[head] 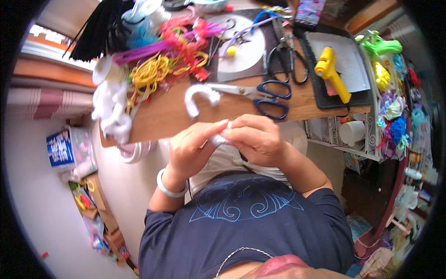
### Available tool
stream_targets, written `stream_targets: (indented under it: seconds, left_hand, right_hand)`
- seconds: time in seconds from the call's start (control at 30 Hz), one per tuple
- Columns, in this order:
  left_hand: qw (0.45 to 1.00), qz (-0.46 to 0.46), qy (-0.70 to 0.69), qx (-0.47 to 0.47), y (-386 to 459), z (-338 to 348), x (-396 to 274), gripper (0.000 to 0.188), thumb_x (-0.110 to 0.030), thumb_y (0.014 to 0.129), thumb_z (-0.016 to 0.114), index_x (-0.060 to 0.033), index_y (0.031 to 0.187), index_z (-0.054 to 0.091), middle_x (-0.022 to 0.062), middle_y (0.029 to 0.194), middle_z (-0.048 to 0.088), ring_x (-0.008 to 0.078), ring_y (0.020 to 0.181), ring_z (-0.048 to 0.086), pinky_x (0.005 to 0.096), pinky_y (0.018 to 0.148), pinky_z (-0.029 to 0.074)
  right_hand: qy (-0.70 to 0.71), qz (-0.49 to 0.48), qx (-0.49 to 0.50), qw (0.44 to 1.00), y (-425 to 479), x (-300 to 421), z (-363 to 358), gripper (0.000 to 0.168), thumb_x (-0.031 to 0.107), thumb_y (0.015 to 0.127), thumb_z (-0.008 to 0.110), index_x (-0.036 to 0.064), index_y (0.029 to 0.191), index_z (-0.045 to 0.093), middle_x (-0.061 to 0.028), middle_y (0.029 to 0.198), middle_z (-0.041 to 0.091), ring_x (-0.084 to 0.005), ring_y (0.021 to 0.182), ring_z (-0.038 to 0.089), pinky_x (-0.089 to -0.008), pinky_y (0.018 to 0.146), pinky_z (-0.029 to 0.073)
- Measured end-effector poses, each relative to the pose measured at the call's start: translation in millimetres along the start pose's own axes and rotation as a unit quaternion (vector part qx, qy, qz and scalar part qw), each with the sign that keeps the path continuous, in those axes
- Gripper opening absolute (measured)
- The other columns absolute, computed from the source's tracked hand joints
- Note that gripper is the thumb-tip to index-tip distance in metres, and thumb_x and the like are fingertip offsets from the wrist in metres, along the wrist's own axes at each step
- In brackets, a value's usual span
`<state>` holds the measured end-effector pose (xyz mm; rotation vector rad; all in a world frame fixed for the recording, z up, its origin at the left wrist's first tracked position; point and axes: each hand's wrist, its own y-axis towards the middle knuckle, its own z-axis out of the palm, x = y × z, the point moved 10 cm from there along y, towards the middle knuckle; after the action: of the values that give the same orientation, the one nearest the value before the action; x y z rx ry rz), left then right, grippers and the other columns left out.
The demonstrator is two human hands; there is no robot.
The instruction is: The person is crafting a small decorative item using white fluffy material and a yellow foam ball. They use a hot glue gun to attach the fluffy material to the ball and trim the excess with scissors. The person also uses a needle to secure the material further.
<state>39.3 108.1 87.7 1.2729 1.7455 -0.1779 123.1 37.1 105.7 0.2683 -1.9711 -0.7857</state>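
My left hand (191, 146) and my right hand (256, 139) meet just off the table's near edge. Between their fingertips they pinch a small white fuzzy piece (218, 140), mostly covered by the fingers. Beyond them on the wooden table lies a curved white fuzzy strip (195, 96). Scissors with dark blue handles (273, 99) lie to its right, blades pointing left and touching or close to the strip. A bundle of white fuzzy stems (111, 104) rests at the table's left corner.
Yellow cords (151, 73), red ribbon (198, 29) and purple stems (143, 52) are heaped at the left. A white round sheet (244, 48) lies behind the scissors, beside black-handled tools (278, 59). A yellow glue gun (332, 75) rests on a black-edged tray (318, 101). A rack (374, 132) stands right.
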Motion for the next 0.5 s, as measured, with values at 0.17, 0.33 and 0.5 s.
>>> stream_targets:
  seconds: [0.17, 0.33, 0.5]
  left_hand:
    - [0.999, -0.022, -0.026, -0.012, 0, 10, 7, 0.038, 0.006, 0.067, 0.066, -0.0051, 0.103, 0.064, 0.0098, 0.089, 0.067, 0.0204, 0.077, 0.066, 0.0268, 0.067, 0.052]
    - [0.985, -0.09, -0.143, -0.025, -4, 19, 19, 0.052, 0.006, 0.068, 0.069, -0.0041, 0.117, 0.054, 0.0093, 0.092, 0.067, 0.0143, 0.084, 0.065, 0.0252, 0.073, 0.051]
    - [0.985, -0.08, -0.154, 0.013, 7, 25, 8, 0.067, 0.003, 0.071, 0.07, -0.0053, 0.13, 0.04, 0.0102, 0.089, 0.066, 0.0158, 0.085, 0.065, 0.0269, 0.075, 0.05]
  right_hand:
    - [0.01, 0.02, -0.029, 0.999, -8, -7, -7, 0.013, 0.002, 0.073, 0.067, 0.002, 0.084, 0.061, -0.0109, 0.074, 0.057, -0.0264, 0.063, 0.057, -0.0331, 0.053, 0.046]
    - [0.001, 0.061, -0.033, 0.998, -9, -11, -22, 0.031, 0.01, 0.072, 0.071, 0.003, 0.1, 0.059, -0.0104, 0.085, 0.056, -0.023, 0.072, 0.056, -0.0317, 0.057, 0.045]
    - [-0.012, 0.142, -0.071, 0.987, -10, -14, -42, 0.058, 0.02, 0.069, 0.076, 0.005, 0.119, 0.05, -0.0115, 0.097, 0.053, -0.0216, 0.084, 0.054, -0.0296, 0.061, 0.046]
